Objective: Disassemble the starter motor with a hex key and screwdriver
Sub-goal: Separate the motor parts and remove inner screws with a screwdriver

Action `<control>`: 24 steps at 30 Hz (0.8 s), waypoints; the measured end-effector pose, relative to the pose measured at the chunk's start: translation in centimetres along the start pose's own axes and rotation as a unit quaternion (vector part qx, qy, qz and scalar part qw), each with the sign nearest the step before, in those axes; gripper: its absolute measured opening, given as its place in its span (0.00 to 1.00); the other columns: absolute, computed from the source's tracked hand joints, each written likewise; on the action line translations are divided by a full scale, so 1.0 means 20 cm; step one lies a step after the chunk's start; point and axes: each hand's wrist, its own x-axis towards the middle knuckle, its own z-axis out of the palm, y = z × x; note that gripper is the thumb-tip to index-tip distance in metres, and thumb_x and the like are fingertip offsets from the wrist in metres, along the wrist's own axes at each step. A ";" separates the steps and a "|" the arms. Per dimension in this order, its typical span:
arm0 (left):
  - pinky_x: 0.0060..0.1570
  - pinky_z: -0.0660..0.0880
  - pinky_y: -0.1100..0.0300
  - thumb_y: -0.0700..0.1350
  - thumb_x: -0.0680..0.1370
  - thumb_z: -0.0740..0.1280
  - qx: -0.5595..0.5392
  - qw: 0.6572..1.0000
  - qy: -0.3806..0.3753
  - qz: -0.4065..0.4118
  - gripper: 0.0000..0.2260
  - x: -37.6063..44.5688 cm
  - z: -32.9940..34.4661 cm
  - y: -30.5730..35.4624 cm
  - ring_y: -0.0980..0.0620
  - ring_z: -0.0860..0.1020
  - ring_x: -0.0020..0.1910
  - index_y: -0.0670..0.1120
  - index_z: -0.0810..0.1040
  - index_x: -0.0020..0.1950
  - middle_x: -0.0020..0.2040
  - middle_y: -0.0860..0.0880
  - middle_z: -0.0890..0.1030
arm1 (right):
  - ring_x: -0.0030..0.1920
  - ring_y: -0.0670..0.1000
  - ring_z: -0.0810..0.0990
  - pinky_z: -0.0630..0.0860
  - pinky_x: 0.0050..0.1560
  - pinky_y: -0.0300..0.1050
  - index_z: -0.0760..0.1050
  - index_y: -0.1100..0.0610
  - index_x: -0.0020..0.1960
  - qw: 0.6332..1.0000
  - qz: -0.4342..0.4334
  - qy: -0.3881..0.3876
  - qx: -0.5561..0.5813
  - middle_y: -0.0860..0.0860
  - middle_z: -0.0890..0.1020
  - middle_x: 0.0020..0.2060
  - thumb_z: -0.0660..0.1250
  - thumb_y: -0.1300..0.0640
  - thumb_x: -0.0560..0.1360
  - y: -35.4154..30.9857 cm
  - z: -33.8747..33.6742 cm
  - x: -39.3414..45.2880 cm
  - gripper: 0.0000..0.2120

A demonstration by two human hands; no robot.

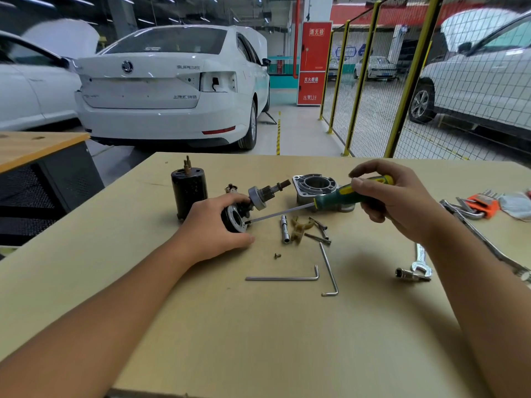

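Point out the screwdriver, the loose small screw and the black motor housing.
screwdriver (342,198): head view, on its green handle.
small screw (277,255): head view, on its head, lying on the table.
black motor housing (188,193): head view, on its upright side wall.

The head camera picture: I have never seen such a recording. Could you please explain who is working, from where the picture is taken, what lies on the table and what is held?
No robot here: a person works with bare hands, and the camera sits on their head, looking forward and down.

The right hand grips a green and yellow screwdriver; its tip meets the end of a motor part that the left hand holds steady on the table.

Also on the table: a black motor housing standing upright, a grey metal end housing, two loose hex keys, a small screw, some bolts and a wrench. White cars stand behind.
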 end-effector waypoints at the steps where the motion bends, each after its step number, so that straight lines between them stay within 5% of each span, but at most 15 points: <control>1: 0.49 0.67 0.83 0.50 0.65 0.84 -0.001 1.000 0.005 -0.001 0.29 0.00 0.00 0.00 0.77 0.75 0.54 0.65 0.79 0.62 0.53 0.70 0.79 | 0.31 0.56 0.71 0.69 0.29 0.47 0.81 0.53 0.53 1.000 0.000 0.000 0.004 0.62 0.78 0.39 0.76 0.50 0.71 0.00 0.00 0.00 0.13; 14: 0.47 0.68 0.83 0.45 0.69 0.80 -0.019 1.000 0.011 -0.007 0.25 0.00 0.01 -0.01 0.76 0.75 0.53 0.61 0.81 0.64 0.53 0.68 0.79 | 0.35 0.56 0.72 0.74 0.32 0.47 0.76 0.52 0.58 0.998 0.018 -0.055 0.029 0.57 0.77 0.43 0.76 0.61 0.69 0.00 -0.03 -0.01 0.20; 19: 0.47 0.68 0.83 0.45 0.69 0.79 -0.017 1.000 0.008 -0.013 0.27 0.00 0.01 -0.01 0.76 0.75 0.54 0.61 0.80 0.66 0.55 0.68 0.79 | 0.30 0.58 0.76 0.74 0.27 0.46 0.79 0.53 0.56 0.998 0.012 -0.016 -0.065 0.60 0.83 0.41 0.66 0.45 0.78 -0.01 -0.01 -0.02 0.13; 24: 0.47 0.68 0.82 0.46 0.70 0.79 -0.017 1.000 0.001 -0.017 0.27 0.00 0.01 -0.01 0.76 0.75 0.54 0.61 0.79 0.67 0.55 0.67 0.78 | 0.33 0.56 0.72 0.73 0.31 0.47 0.81 0.56 0.55 0.999 0.021 -0.023 0.012 0.60 0.79 0.39 0.76 0.52 0.69 0.00 -0.03 -0.01 0.16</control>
